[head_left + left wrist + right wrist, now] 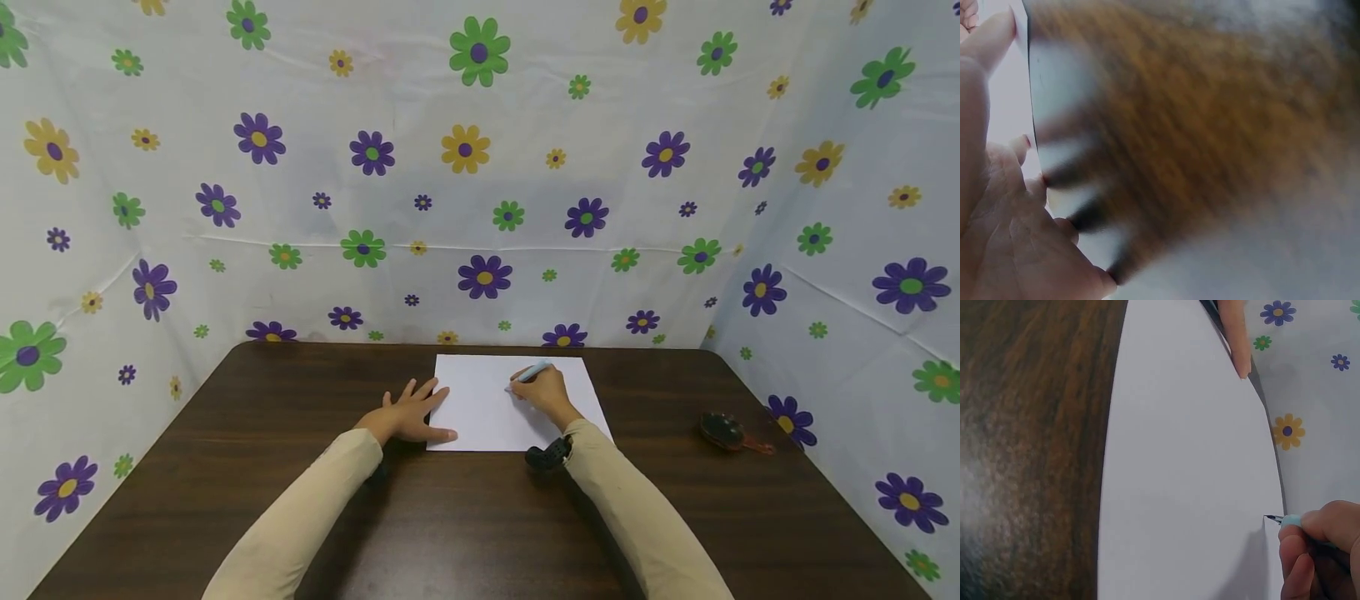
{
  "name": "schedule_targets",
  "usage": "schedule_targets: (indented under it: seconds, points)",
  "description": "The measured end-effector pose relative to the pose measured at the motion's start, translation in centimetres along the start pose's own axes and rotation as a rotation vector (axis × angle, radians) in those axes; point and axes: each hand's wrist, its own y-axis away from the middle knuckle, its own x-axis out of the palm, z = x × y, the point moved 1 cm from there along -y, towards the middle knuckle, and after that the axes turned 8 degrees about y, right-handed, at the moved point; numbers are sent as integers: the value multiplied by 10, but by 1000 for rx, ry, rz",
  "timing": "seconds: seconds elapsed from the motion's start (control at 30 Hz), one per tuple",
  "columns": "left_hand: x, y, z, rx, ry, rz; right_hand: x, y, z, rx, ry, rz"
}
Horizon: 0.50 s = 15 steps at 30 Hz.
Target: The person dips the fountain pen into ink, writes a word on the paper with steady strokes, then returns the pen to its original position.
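Observation:
A blank white sheet of paper (476,408) lies on the dark wooden table. My left hand (411,414) rests at its left side, fingers spread and the thumb on the sheet. In the left wrist view the palm and fingertips of the left hand (1010,219) line the paper's edge. Over the right half of the sheet, my right hand (547,396) pinches a light blue pen (534,371) between thumb and fingers. The right wrist view shows the pen tip (1274,519) right at the paper surface, and a shadow falls below it.
Toward the right end of the table (450,525) lies a small dark pan-shaped object (723,431) with a reddish handle. A black device (550,455) is worn on the right wrist. White cloth (420,92) with printed flowers hangs behind and at both sides.

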Motion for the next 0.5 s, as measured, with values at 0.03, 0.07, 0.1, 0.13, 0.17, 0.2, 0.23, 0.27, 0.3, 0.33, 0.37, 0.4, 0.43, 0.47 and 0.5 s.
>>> schedule_targets:
  seconds: [0.03,0.07,0.1,0.13,0.17,0.2,0.23,0.27,0.3,0.33,0.37,0.4,0.43,0.47,0.5]
  points:
    - [0,0,0,-1,0,1,0,0,0,-12,14,-1]
    - [0,1,0,-2,0,1,0,-1,0,-23,26,-2]
    - [-1,1,0,-3,2,2,0,-1,1,-32,33,-2]
    - [-1,2,-1,-3,2,1,0,-1,2,-38,45,-4]
    - [-1,2,-1,-4,1,0,0,-1,2,-40,51,-4]
    - [-1,2,-1,-5,2,-1,0,-1,3,-40,56,-3]
    - [-1,2,-1,-5,2,-1,0,-1,3,-36,59,-1]
    - [-1,3,-1,-5,3,-1,0,-1,4,-30,65,0]
    - [-1,3,-1,-5,2,-2,0,0,4,-24,72,1]
    - [-1,3,-2,-5,1,-3,0,0,5,-20,77,1]
    - [-1,3,-2,-5,-1,-2,-1,0,5,-19,83,2]
    - [-1,3,-2,-5,-1,-2,-1,0,5,-19,91,1]
    - [-1,3,-2,-4,-3,-1,-2,1,5,-21,99,1]
    - [-1,3,-3,-5,-4,1,-2,1,5,-24,104,1]
    - [-1,3,-3,-4,-6,1,-3,1,5,-28,106,1]
